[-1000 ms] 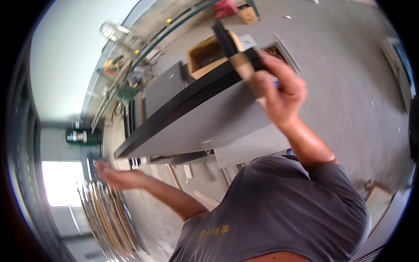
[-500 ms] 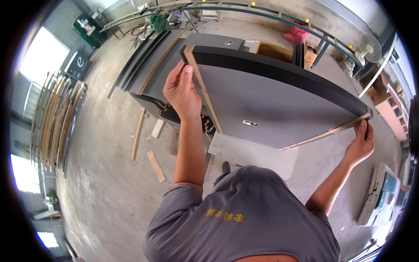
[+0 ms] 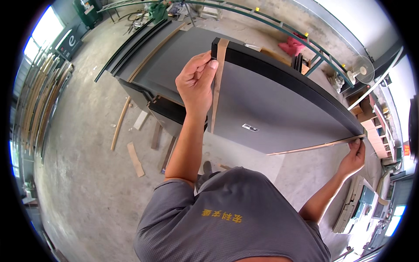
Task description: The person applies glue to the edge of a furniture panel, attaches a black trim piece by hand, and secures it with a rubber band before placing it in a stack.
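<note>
A large grey panel [image 3: 262, 100] with a thick black edge strip [image 3: 288, 72] is held up tilted in front of me. Bands of brown tape [image 3: 219, 78] run along its two ends, and a small label sits on its face. My left hand [image 3: 195, 85] pinches the upper left corner between thumb and curled fingers. At the far right end, my right hand [image 3: 352, 158] grips the lower corner from beneath, its fingers partly hidden by the panel. Just left of the panel lies a stack of grey panels [image 3: 174, 56].
Wood strips [image 3: 134, 159] lie on the concrete floor by the stack. Long boards [image 3: 43, 105] lean at the left wall. A green ladder [image 3: 279, 26] spans the back, with a fan [image 3: 361, 70] at its right end. A white and teal unit [image 3: 360, 205] stands at lower right.
The panel's left end has moved right, away from the stack, and the panel is turned more steeply. Both hands keep their grip. My view has shifted to the right.
</note>
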Demonstrator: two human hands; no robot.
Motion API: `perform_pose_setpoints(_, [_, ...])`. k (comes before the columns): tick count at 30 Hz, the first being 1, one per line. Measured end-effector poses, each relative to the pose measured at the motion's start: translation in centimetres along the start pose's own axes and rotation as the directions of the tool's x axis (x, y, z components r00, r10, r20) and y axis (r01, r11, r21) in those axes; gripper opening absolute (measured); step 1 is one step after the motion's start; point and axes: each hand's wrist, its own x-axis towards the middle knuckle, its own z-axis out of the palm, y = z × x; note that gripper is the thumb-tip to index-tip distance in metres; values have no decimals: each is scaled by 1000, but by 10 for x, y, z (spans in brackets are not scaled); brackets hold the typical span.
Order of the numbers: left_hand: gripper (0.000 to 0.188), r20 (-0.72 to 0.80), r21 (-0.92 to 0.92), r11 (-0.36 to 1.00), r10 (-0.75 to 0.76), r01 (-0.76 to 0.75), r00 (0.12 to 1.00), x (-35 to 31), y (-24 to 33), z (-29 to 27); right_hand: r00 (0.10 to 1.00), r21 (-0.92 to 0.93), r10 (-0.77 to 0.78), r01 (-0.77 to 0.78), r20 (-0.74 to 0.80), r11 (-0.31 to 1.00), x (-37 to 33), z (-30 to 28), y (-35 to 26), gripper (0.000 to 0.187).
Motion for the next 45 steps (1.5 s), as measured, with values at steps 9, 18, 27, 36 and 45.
perform_pose_setpoints(9, [23,-24,176,978,-113,116,993,16,-4,-21,980,587,93,-181,178,789,9,5,24,39])
perform_pose_setpoints(18, [23,204,36,990,-139,134,969,27,-7,-35,953,614,-25,-174,302,769,11,-7,20,28])
perform_pose_setpoints(27, [22,202,71,988,-146,134,969,28,-8,-38,974,510,-82,-39,213,859,9,-4,19,26])
perform_pose_setpoints(36, [25,177,69,987,-157,147,972,29,-12,-45,979,333,-174,130,104,934,9,-5,14,23])
perform_pose_setpoints(45, [32,168,87,988,-139,126,976,27,-11,-44,998,150,-48,43,28,988,2,-3,33,28])
